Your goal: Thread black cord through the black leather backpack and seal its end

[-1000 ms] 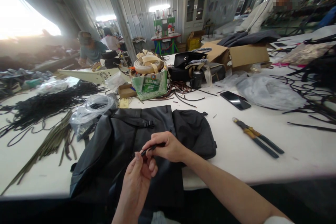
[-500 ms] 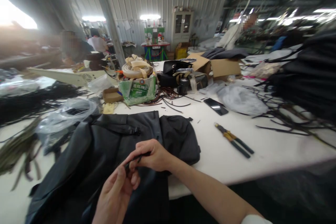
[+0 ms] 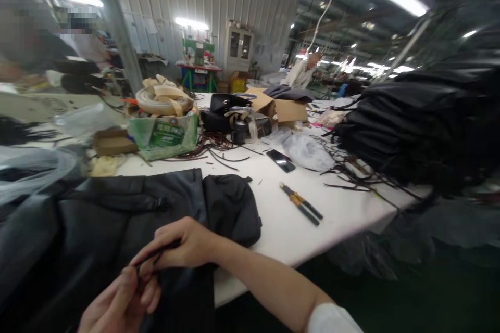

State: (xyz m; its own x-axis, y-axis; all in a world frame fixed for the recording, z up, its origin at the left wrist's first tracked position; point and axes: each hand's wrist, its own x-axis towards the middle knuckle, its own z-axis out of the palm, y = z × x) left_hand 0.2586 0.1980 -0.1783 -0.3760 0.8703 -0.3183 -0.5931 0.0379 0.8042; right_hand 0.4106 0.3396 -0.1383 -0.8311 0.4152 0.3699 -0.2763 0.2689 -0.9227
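At a white table (image 3: 281, 239), you are holding a thin dark strip (image 3: 159, 256) above a black bag (image 3: 101, 234), your right hand (image 3: 187, 244) pinching it between thumb and fingers, your left hand (image 3: 121, 299) closing thumb and fingertips on its lower end. The strip is slanting from upper right to lower left, lying mostly along the right fingers, the nearer hand to its length; blur is hiding its exact shape. Beneath, the bag is spreading leftward, its rounded right end stopping short of the pliers (image 3: 300, 204). White tabletop is stretching between those two, and the table's front edge is passing under your right forearm (image 3: 261, 277). Farther out, a phone (image 3: 280, 161) is lying beyond the pliers, a green box (image 3: 166, 134) is standing behind the bag, and piled dark bags (image 3: 406, 125) are rising at right.
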